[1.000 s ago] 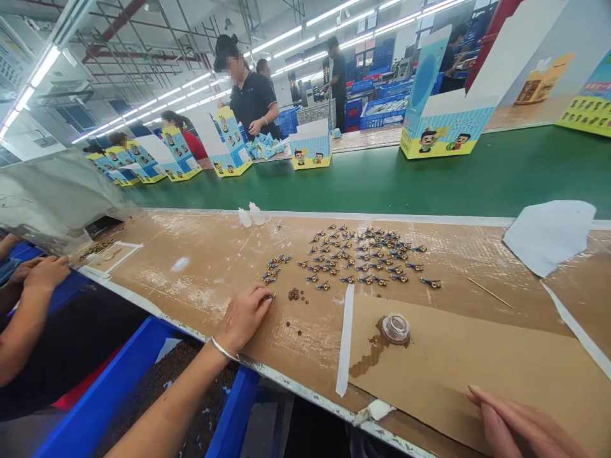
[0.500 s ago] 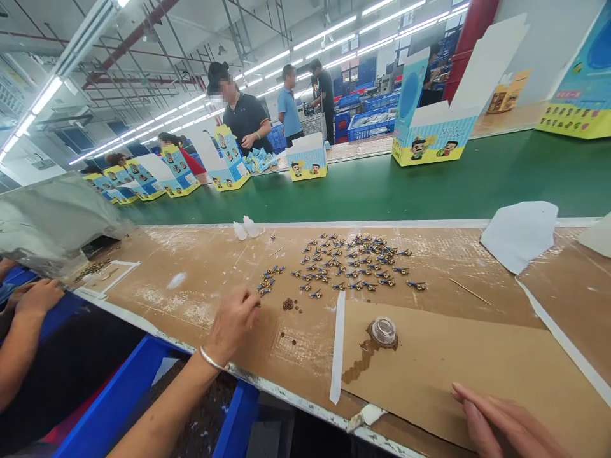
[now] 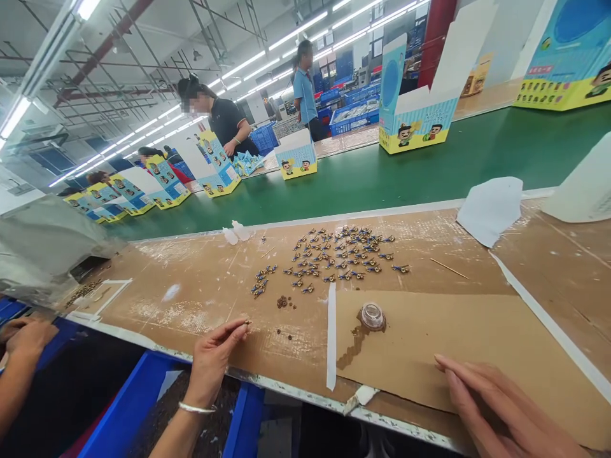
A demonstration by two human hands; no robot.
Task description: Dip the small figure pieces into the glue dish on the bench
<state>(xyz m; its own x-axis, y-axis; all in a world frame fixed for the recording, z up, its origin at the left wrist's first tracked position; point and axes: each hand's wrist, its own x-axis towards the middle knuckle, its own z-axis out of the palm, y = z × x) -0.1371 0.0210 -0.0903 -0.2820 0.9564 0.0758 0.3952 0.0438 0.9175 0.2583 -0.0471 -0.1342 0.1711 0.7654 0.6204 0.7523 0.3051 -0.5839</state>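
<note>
Now left hand lifted — pinching small piece.

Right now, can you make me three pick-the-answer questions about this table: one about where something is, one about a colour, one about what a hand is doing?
1. Where is the small clear cup?
A. on the cardboard sheet
B. on the green belt
C. in the blue bin

2. What colour is the belt behind the table?
A. red
B. green
C. white

3. What is the left hand doing?
A. lying flat
B. pinching a tiny piece
C. holding a box

Answers: 1 A, the cup sits at the sheet's left end by a brown stain. 2 B, it is plainly green. 3 B, the fingertips meet on a small piece; the right hand lies flat.
</note>
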